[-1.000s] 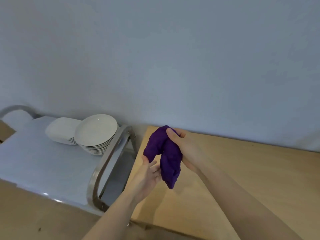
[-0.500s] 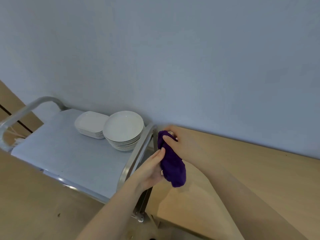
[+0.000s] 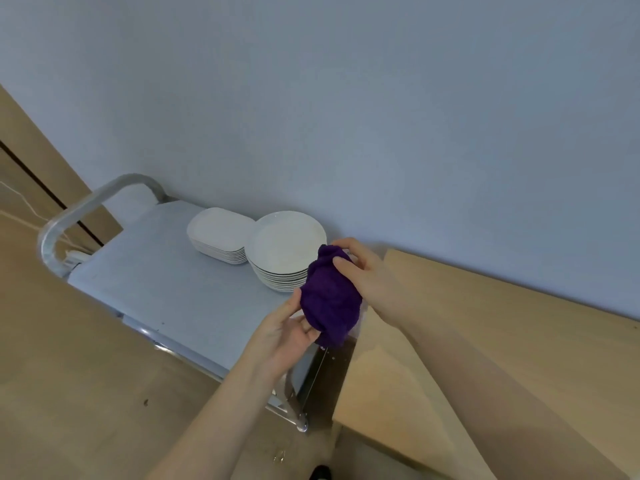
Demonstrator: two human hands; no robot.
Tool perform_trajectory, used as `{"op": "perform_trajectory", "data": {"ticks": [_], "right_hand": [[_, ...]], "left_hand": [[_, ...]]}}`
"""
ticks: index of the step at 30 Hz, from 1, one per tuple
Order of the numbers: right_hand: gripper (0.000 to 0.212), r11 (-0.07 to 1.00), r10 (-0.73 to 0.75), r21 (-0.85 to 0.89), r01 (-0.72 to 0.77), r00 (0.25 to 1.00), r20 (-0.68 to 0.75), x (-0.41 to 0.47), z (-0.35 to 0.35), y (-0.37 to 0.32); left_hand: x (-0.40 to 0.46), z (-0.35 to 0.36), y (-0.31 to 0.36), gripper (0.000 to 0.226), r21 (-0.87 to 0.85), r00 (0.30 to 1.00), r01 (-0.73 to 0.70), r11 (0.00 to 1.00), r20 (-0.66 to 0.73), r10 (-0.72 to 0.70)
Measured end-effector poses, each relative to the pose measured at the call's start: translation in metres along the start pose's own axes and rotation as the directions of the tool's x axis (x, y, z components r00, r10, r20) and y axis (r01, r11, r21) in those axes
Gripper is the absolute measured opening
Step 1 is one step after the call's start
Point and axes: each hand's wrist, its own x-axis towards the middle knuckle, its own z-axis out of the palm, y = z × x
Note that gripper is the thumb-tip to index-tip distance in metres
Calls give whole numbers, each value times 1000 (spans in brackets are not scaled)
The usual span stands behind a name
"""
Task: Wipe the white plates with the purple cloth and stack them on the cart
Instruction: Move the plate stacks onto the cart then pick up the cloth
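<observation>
My right hand [image 3: 363, 271] grips the bunched purple cloth [image 3: 329, 299] from above, thumb curled over its top. My left hand [image 3: 287, 330] holds the cloth's lower left side with thumb and fingers. The cloth hangs in the air between the cart and the wooden table. A stack of round white plates [image 3: 285, 244] stands on the cart's top [image 3: 166, 292] at the back right, just left of the cloth. A stack of squarish white plates [image 3: 220, 233] stands beside it, further left.
The cart has a curved metal handle [image 3: 76, 213] at its far left end and metal legs near the table. A wooden table [image 3: 502, 358] fills the right side. A grey wall runs behind both. Brown floor lies below, with a wooden door at far left.
The view has swung to the right of the cart, showing more of it. Both hands carried the cloth left toward the round plates, and my left hand has closed on the cloth's lower side.
</observation>
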Motion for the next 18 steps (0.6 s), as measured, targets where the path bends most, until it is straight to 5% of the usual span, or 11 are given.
{"op": "perform_trajectory", "data": {"ticks": [4, 6, 10, 18], "right_hand": [[20, 996, 29, 85, -36, 996, 84, 16, 25, 2], [20, 993, 55, 100, -66, 992, 116, 24, 34, 8], [23, 990, 136, -47, -131, 984, 118, 38, 49, 31], [27, 912, 272, -310, -270, 962, -37, 55, 58, 92]], "left_hand": [[-11, -18, 17, 18, 79, 992, -18, 997, -120, 27], [-14, -27, 23, 28, 171, 980, -63, 983, -173, 93], [-13, -43, 21, 52, 313, 925, -96, 945, -323, 201], [10, -79, 5, 39, 499, 825, 79, 863, -518, 224]]}}
